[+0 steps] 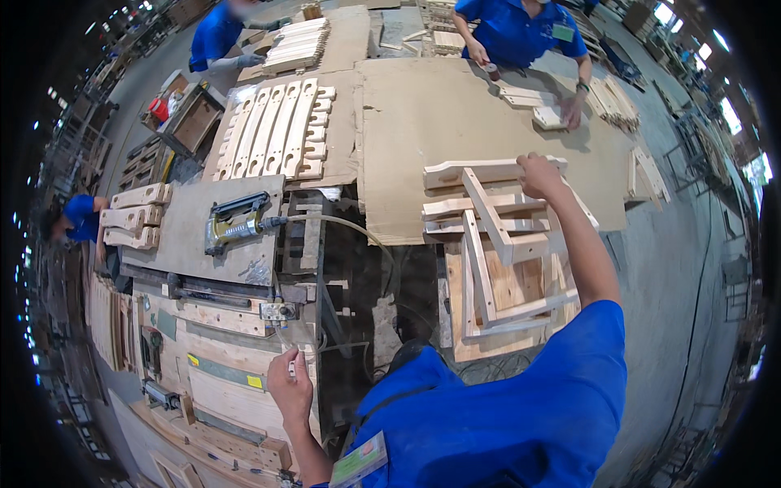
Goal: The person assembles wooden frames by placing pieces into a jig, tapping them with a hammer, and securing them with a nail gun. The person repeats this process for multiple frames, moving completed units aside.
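My right hand (540, 176) is closed on the far board of a wooden frame (490, 220), an assembly of pale boards and slats. More joined frame parts lie beneath it, over a plywood panel (521, 281) at the near edge of the cardboard-covered table. My left hand (291, 384) is curled above the right edge of the wooden work fixture (232, 342). Something small and pale shows between its fingers, too small to name. A nail gun (234, 224) with a hose lies on the grey board beyond that hand.
Cut wooden pieces (272, 130) lie in a row at the far left, and others (134, 215) are stacked nearer. The air hose (342, 221) crosses the gap between the tables. Across the cardboard (431, 114) a co-worker (529, 37) handles wooden parts; another co-worker (215, 37) stands far left.
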`<action>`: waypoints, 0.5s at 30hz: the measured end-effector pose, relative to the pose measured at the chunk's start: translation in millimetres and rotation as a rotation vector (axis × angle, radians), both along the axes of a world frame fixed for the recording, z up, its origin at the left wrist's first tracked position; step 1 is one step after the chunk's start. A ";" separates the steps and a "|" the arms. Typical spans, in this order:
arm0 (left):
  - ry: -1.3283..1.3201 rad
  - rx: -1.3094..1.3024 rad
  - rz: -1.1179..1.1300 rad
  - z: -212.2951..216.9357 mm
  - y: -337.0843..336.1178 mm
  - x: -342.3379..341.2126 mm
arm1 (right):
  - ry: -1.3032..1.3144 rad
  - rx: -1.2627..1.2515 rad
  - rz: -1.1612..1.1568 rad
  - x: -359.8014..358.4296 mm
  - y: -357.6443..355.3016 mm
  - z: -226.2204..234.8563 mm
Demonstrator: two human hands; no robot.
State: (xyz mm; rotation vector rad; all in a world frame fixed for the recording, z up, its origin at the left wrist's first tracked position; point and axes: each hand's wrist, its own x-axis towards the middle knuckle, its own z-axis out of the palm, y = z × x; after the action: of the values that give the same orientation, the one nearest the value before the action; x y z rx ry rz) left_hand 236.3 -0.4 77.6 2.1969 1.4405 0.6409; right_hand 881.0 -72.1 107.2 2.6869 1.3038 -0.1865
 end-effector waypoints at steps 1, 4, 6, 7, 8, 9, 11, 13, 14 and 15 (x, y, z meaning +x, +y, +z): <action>0.009 -0.013 0.008 -1.7 -3.6 1.6 | -0.010 -0.055 0.042 7.5 15.4 -11.0; 0.013 -0.022 0.018 -9.8 -6.9 6.9 | -0.025 -0.084 0.104 42.3 46.9 -50.7; 0.031 0.002 0.032 -7.1 -14.1 6.1 | 0.013 -0.069 0.132 46.6 60.3 -74.0; 0.054 -0.007 0.069 -5.7 -18.3 6.2 | 0.008 -0.195 0.147 51.7 67.8 -83.7; 0.044 -0.006 0.097 -6.0 -22.7 3.4 | -0.017 -0.212 0.185 53.7 70.5 -88.8; 0.042 -0.009 0.119 -6.2 -26.8 2.9 | -0.004 -0.249 0.209 54.4 73.2 -93.2; 0.037 0.003 0.149 -8.3 -38.4 -1.0 | 0.003 -0.340 0.260 57.9 79.5 -92.8; 0.038 -0.049 0.168 -13.3 -42.7 -6.3 | -0.072 -0.415 0.311 63.5 83.1 -73.9; 0.047 -0.070 0.177 -12.3 -45.6 -9.6 | -0.102 -0.377 0.356 59.2 86.7 -59.4; 0.045 -0.066 0.190 -9.5 -46.4 -11.9 | -0.113 -0.341 0.397 54.8 85.0 -45.4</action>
State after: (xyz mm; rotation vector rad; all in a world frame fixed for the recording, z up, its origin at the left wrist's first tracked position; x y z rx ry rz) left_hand 224.4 -46.8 68.1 2.0521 1.6836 0.6008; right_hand 935.9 12.9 61.8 2.0845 1.5720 -0.1860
